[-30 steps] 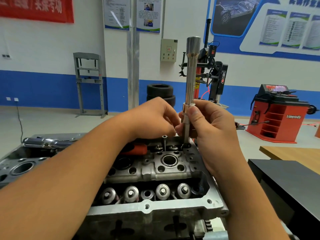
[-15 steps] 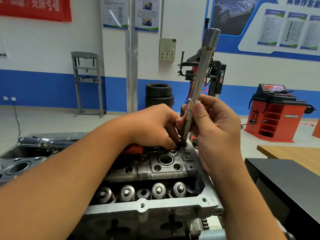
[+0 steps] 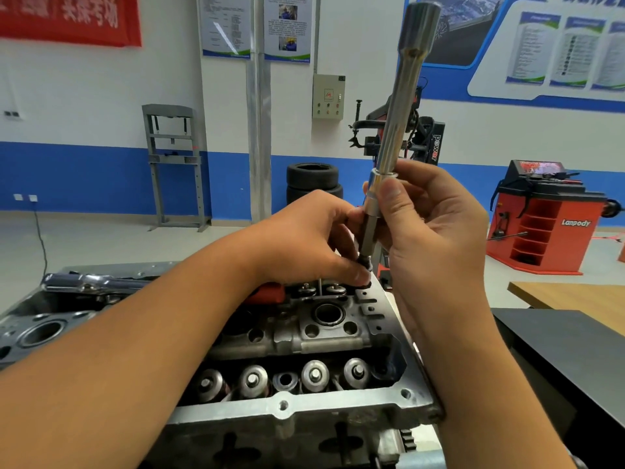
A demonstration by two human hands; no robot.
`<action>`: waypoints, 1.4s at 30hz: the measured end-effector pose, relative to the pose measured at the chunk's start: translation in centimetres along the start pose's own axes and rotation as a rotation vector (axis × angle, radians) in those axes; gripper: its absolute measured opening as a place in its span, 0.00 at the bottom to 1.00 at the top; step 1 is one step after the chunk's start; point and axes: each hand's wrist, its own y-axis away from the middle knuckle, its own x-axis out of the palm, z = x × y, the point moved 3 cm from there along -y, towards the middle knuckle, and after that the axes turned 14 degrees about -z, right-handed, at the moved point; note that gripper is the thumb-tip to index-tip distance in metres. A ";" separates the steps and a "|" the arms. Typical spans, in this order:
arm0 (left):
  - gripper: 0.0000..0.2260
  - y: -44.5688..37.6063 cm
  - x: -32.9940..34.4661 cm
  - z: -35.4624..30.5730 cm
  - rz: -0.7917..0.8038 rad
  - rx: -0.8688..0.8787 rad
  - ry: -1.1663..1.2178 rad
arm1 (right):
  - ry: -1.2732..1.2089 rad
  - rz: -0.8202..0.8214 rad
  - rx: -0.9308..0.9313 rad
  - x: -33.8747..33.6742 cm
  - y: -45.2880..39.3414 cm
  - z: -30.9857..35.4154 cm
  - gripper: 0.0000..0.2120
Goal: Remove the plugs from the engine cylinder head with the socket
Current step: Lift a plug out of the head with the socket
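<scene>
1. Head view: the cylinder head (image 3: 304,336) lies at centre, on the counter (image 3: 575,350).
2. Left hand (image 3: 314,242) pinches a small dark plug (image 3: 366,262) at the socket's lower tip, above the head's far right corner.
3. Right hand (image 3: 436,238) grips the long socket (image 3: 397,130), tilted right.

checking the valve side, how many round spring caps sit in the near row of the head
4, in a line along the near edge of the cylinder head: far left, next, then past an open bore, rightmost. Others may be hidden under the left forearm.
</scene>
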 end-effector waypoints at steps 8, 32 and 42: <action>0.08 0.1 -0.1 -0.2 -0.124 0.028 -0.037 | -0.219 -0.104 -0.036 0.2 -1.9 4.9 0.05; 0.05 6.3 22.5 -20.4 -0.208 -0.199 0.718 | 0.286 -0.282 0.673 -26.0 10.1 16.1 0.07; 0.07 12.7 39.4 -34.3 0.072 -0.435 0.757 | 0.940 -0.821 0.606 -53.7 11.3 30.9 0.09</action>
